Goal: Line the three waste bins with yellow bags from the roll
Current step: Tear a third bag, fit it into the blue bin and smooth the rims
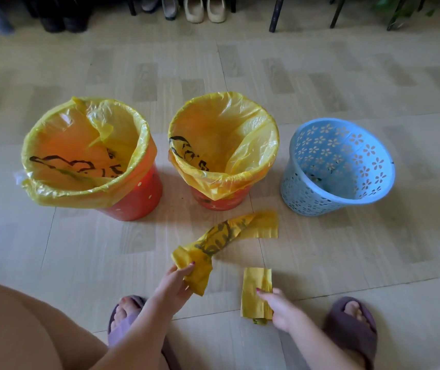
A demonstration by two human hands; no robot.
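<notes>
Three bins stand in a row on the floor. The left red bin (138, 198) and the middle red bin (221, 202) each carry a yellow bag folded over the rim. The blue perforated bin (339, 166) on the right has no bag and tilts toward me. My left hand (176, 283) grips one end of a loose, twisted yellow bag (226, 236) that stretches toward the middle bin. My right hand (280, 308) pinches the flat yellow roll of bags (255, 289) lying on the floor.
My feet in purple slippers (352, 324) sit near the bottom edge, and my bare knee fills the lower left. Shoes (204, 9) and dark chair legs (276, 14) line the far edge of the tiled floor.
</notes>
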